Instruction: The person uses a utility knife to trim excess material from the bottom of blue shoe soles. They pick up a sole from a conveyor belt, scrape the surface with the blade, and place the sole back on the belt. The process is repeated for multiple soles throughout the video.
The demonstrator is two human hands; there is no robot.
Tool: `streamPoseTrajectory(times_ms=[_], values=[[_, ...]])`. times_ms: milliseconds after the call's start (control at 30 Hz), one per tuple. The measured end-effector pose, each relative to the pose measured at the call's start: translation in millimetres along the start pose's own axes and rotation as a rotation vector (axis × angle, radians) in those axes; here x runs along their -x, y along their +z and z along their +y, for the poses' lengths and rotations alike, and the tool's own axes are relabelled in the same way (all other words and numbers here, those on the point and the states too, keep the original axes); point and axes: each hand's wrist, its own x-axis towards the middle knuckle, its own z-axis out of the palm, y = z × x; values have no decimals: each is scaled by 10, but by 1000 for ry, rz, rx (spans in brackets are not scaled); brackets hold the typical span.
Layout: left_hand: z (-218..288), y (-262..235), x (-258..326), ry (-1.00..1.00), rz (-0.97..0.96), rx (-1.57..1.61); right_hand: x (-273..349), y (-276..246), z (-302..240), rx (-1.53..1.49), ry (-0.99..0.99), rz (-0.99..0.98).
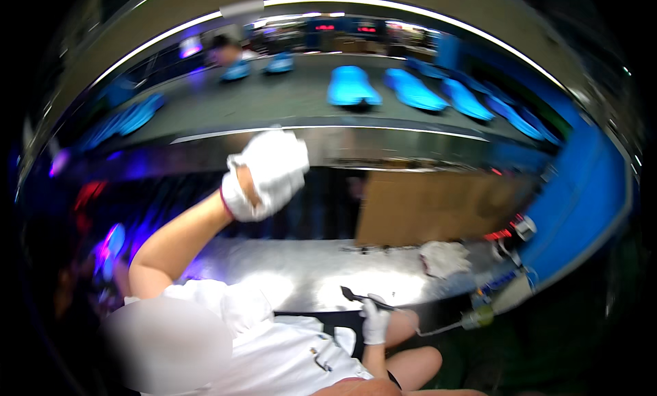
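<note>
My left hand (272,173), in a white glove, is raised at the front edge of the belt (287,101). Motion smears its fingers, so I cannot make out whether they hold anything. A strip of skin shows at the glove's wrist. Low in the picture, near my legs, my right hand (374,322), also gloved in white, is closed round the handle of a dark brush-like tool (350,295). The tool's black end points left, over the edge of the shiny metal worktop (308,259).
Blue shoe soles (352,86) lie spread along the belt, several at the right. A brown cardboard sheet (438,208) stands behind the worktop. A crumpled white glove (443,259) lies at its right, near a blue panel (582,184). Another person (226,50) is blurred beyond the belt.
</note>
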Motion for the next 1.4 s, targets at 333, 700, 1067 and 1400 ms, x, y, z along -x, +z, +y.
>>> streamPoseTrajectory(times_ms=[333, 700, 1067, 1400], values=[[-3883, 124, 3077, -1291, 191, -627, 28, -30, -104, 39, -10, 132], [-4238, -11, 2614, -1393, 29, -578, 30, -12, -86, 116, 18, 171], [-954, 220, 1431, -483, 694, 236, 254, -57, -285, -79, -39, 290], [1364, 1966, 1331, -692, -556, 2021, 684, -277, -940, -19, -308, 553]])
